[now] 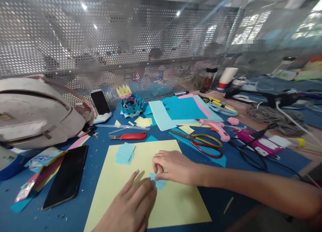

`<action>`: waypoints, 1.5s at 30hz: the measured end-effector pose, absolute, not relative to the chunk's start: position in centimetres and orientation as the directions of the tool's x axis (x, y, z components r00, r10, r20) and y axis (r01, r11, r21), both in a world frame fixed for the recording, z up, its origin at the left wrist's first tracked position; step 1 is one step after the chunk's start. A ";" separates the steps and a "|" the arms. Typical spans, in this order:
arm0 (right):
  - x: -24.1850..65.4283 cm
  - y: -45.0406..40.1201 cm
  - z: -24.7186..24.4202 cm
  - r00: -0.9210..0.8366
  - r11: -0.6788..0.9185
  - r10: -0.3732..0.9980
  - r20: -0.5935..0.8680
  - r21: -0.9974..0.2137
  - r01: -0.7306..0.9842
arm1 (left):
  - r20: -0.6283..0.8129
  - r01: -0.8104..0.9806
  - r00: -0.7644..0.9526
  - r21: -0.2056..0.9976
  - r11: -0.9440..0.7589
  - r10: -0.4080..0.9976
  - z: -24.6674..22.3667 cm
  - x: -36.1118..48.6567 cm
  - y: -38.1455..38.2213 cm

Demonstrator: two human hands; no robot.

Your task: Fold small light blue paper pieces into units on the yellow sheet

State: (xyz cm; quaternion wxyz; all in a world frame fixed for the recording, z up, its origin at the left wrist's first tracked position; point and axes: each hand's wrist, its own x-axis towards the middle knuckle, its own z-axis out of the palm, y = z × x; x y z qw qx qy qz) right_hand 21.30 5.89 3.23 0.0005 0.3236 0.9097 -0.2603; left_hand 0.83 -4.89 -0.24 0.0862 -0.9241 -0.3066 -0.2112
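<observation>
A small light blue paper piece (161, 184) lies on a large pale yellow sheet (183, 208), partly covered by my fingers. My left hand (136, 201) rests on the sheet, its index finger raised apart and the other fingertips bent together at the paper's left edge. From the right, my right hand (176, 166) reaches in with curled fingers, its thumb on the paper's upper edge. A stack of light blue paper squares (125, 153) sits on the sheet's upper left. Beyond the sheet are a red utility knife (132, 136) and scissors (207, 143) with yellow and red handles.
A black phone (66, 176) and a snack packet (45, 159) lie left, near a pale backpack (37, 112). Behind stand a paper lotus (131, 105) and colored sheets (187, 107). Right are a pink glue gun (218, 128), a magenta box (259, 143) and cables. Perforated metal screen (120, 40) at back.
</observation>
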 end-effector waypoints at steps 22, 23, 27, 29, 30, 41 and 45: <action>19.9 6.4 5.5 -0.891 0.726 0.398 -0.220 -0.518 0.452 | 0.447 0.444 0.820 -0.104 -0.890 0.357 0.4 0.7 -5.1; 19.7 6.5 5.4 -0.903 0.734 0.370 -0.217 -0.527 0.428 | 0.440 0.436 0.830 -0.129 -0.891 0.342 0.5 0.7 -5.1; 19.1 6.8 5.0 -0.941 0.758 0.268 -0.204 -0.559 0.337 | 0.451 0.479 0.813 -0.157 -0.864 0.369 0.0 0.6 -5.0; 19.0 6.7 4.7 -0.949 0.753 0.275 -0.154 -0.579 0.312 | 0.464 0.526 0.779 -0.117 -0.842 0.422 -0.5 0.7 -5.1; 19.1 6.7 4.5 -0.945 0.747 0.301 -0.131 -0.584 0.319 | 0.464 0.545 0.765 -0.099 -0.832 0.446 -0.7 0.7 -5.1; 21.4 6.8 2.2 -0.805 0.523 0.588 -0.081 -0.721 0.454 | 0.475 0.598 0.721 -0.058 -0.799 0.505 -1.2 1.0 -5.2; 22.0 6.7 0.8 -0.838 0.653 0.532 0.121 -0.689 0.315 | 0.512 0.649 0.671 -0.055 -0.759 0.537 -1.3 1.1 -5.0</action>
